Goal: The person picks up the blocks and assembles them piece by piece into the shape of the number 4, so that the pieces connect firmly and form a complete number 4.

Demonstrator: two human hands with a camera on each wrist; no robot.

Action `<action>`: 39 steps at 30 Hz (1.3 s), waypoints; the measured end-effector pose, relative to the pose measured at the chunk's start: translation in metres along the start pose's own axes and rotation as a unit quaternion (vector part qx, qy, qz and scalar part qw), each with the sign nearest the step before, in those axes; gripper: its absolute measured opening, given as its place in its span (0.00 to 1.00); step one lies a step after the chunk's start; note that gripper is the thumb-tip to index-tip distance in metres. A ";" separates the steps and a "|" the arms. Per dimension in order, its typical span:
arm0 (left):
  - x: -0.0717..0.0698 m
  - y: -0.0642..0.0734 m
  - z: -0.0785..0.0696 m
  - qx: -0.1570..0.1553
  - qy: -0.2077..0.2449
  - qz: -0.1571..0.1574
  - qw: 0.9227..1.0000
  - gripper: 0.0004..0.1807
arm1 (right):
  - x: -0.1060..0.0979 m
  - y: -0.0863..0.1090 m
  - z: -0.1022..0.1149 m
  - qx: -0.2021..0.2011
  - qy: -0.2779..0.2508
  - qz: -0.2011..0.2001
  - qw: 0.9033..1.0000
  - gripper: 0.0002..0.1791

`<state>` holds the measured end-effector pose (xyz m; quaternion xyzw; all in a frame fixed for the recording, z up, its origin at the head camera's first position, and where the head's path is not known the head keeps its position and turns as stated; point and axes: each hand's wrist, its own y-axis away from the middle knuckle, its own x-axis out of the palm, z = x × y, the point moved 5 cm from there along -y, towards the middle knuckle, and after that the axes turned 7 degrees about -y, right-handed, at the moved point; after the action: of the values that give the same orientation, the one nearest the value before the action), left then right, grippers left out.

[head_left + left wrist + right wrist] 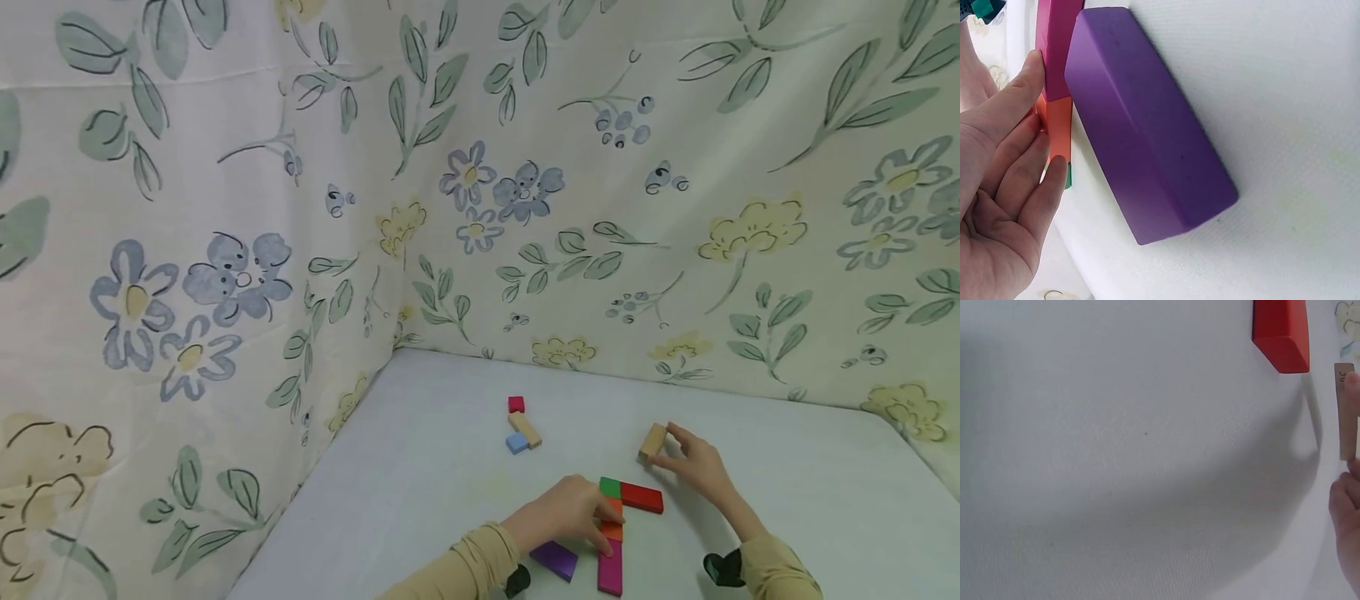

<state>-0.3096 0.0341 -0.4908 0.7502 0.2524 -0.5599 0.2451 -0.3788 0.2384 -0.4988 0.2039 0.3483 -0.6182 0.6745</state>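
My left hand [564,507] reaches over a column of blocks on the white table. Its thumb lies against a magenta block [1060,47], and its other fingers are bent beside an orange block [1058,125]. A green block [611,487] tops the column, with a red block [642,497] running right from it. Left of the column a purple block [1141,119] lies slanted, just under the left wrist. Farther back, my right hand [701,467] pinches a plain wooden block [652,442] between thumb and fingers; dark marks show on it in the right wrist view.
Toward the back of the white table [435,475] lie a small red block [516,404], a wooden block [525,428] and a light blue block [517,442], close together in a line. A floral curtain [600,275] borders the table at the back and left.
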 end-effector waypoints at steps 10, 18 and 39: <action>-0.001 -0.001 0.002 -0.012 -0.002 0.006 1.000 0.23 | 0.000 -0.001 0.009 -0.025 -0.031 -0.002 0.999 0.43; -0.001 0.000 0.001 -0.013 -0.003 0.004 1.000 0.23 | -0.001 0.001 0.018 -0.044 -0.046 -0.002 0.998 0.42; -0.001 0.002 -0.001 -0.019 0.009 0.008 1.000 0.23 | 0.008 0.004 0.034 -0.082 -0.072 0.012 0.994 0.40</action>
<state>-0.3084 0.0331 -0.4894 0.7525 0.2594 -0.5461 0.2612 -0.3671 0.2091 -0.4823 0.1072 0.3461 -0.5926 0.7194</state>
